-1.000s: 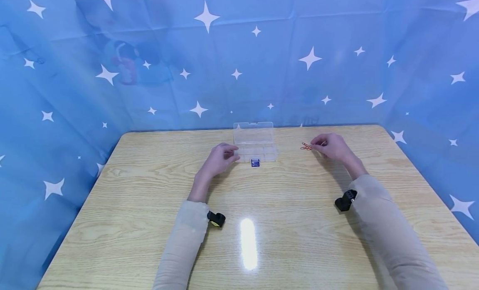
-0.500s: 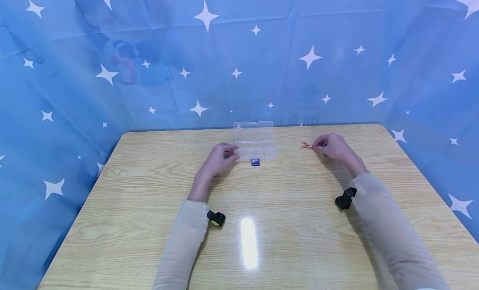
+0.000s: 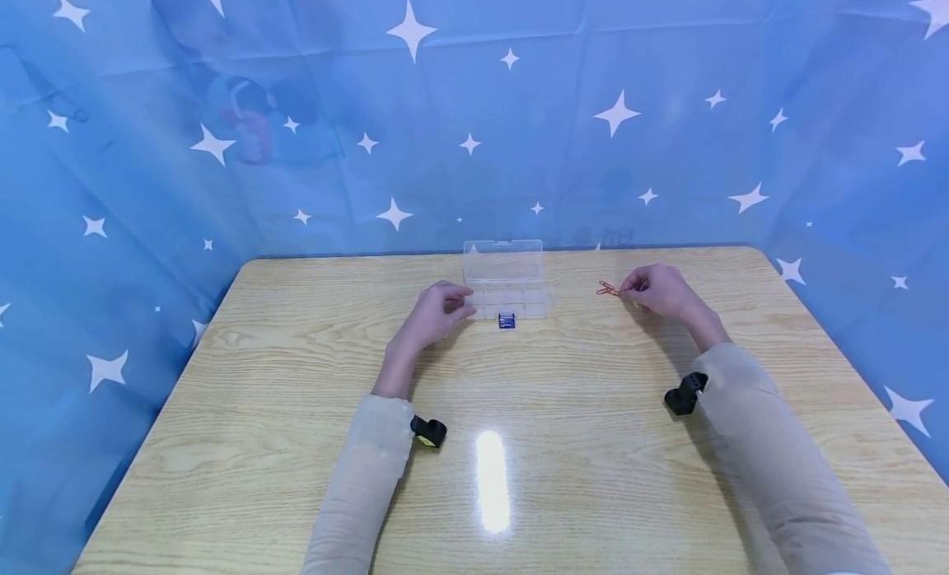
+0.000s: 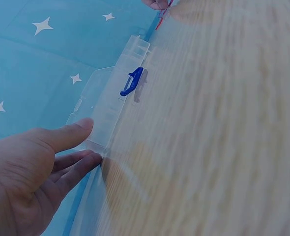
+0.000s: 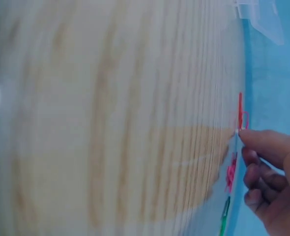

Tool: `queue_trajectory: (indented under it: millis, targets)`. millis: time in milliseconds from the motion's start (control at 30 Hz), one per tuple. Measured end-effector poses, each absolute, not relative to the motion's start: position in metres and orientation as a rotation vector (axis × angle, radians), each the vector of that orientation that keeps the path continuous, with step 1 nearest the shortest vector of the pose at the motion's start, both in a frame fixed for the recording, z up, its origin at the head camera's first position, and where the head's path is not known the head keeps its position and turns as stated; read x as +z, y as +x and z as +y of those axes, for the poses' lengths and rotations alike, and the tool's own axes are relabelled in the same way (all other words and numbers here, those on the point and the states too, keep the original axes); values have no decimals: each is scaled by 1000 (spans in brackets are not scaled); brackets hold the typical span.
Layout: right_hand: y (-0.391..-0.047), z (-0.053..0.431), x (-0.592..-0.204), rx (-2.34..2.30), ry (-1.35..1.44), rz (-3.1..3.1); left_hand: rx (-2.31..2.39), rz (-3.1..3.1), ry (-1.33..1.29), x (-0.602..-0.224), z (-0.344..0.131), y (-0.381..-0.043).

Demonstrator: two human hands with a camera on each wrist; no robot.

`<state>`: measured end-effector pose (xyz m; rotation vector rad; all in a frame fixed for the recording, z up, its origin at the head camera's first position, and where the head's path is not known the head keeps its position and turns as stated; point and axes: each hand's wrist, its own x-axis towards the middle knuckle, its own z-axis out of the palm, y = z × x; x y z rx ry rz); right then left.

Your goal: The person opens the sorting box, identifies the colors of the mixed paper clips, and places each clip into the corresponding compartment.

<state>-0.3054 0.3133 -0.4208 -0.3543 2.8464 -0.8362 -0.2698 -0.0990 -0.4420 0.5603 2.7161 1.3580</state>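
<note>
Your right grip (image 3: 658, 291) has edged slightly rightward; your left grip (image 3: 433, 315) looks unmoved. Your right thumb and finger appear to pinch a red paper clip (image 5: 240, 109) near the table's (image 3: 578, 410) far edge, between the clear compartment box (image 3: 530, 296) and the far-right corner. Your left grip, thumb and fingers spread, touches the box's left end. Overlapping clips could snag and drag along, or thin wire could slip free; a left-side nudge could shift the light box. You can read no brands or labels.
</note>
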Motion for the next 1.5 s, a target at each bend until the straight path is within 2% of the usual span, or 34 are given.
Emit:
queue_trajectory:
  millis: [800,1500]
  targets:
    - [-298,295,-407,-952,-337,2877,1373,2710,540,-443,-99,-271]
    - [-295,260,-393,-974,-524,2909,1368,2701,532,-442,-99,-270]
